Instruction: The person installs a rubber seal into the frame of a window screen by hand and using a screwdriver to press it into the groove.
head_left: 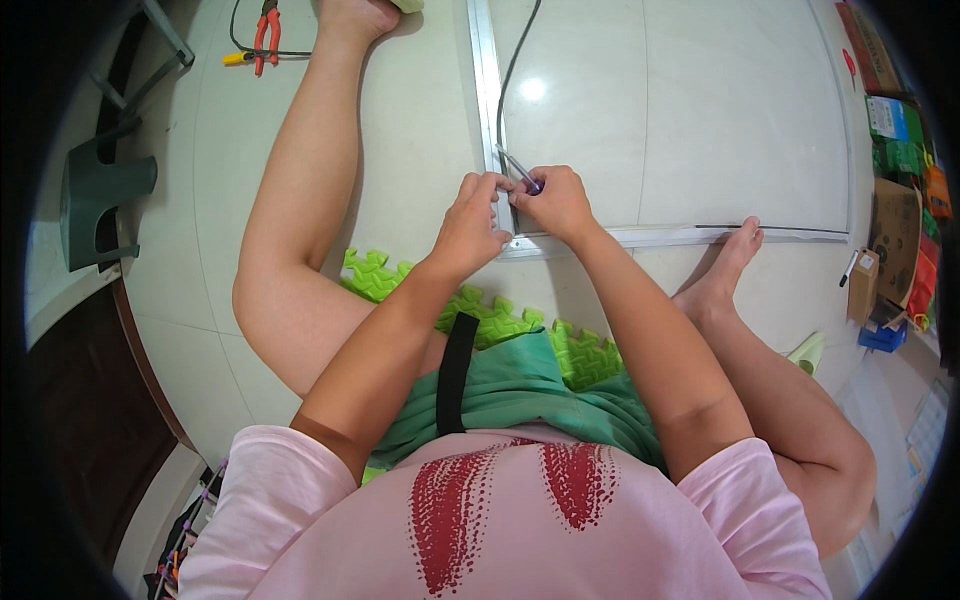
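Note:
On the floor in front of me lies a large silver metal frame (487, 80), its near left corner between my hands. My left hand (465, 228) is bent round the left bar of that corner, thumb on the near side and fingertips on the bar. In my right hand (560, 205) is a screwdriver (521, 170) with a purple handle, mostly covered by my fingers. Its metal shaft slants up and left over the bar. A black rubber cord (512, 70) runs along the left bar from the far side down to the screwdriver's tip.
Green foam mats (590, 355) lie under me. Red-handled pliers (266, 38) and a yellow-handled tool (238, 59) are at the far left. A dark green plastic stool (85, 205) lies at left. Cardboard boxes (895, 240) and a marker (849, 268) are at right.

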`<state>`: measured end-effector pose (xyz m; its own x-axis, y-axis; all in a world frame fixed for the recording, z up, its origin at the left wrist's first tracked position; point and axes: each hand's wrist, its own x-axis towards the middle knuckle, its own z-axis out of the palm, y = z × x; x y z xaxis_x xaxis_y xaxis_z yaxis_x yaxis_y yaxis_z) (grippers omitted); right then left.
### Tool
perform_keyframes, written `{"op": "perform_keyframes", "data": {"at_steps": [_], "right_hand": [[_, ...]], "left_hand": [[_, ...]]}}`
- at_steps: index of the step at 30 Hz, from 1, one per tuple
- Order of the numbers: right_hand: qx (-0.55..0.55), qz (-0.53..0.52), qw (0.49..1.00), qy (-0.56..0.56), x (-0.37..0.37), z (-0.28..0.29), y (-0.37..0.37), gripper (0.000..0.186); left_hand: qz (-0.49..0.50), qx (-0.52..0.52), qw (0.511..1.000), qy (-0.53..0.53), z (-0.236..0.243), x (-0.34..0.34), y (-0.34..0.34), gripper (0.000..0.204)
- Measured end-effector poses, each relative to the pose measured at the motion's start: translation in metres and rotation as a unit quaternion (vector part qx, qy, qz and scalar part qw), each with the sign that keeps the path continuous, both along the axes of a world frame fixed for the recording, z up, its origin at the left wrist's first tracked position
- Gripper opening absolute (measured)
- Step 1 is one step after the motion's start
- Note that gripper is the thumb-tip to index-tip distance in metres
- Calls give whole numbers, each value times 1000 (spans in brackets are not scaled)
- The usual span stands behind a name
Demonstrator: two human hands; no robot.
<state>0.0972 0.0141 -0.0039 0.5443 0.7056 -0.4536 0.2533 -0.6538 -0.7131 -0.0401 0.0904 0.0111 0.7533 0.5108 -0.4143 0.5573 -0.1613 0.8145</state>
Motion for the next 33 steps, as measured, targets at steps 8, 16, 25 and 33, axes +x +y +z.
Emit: {"op": "perform_keyframes", "data": {"at_steps": [8, 16, 25, 33], "right_hand": [[-32, 41, 996, 65, 3, 5, 0, 13], [5, 28, 998, 50, 0, 1, -4, 11], [2, 25, 998, 49, 0, 2, -7, 10], [19, 18, 999, 40, 1, -7, -10, 12]], "left_hand": [[-9, 0, 1000, 2, -2, -1, 1, 59], [-2, 6, 1000, -9, -1, 1, 0, 55], [1, 14, 1000, -25, -5, 1, -2, 50], [4, 16, 999, -32, -5, 3, -4, 48]]}}
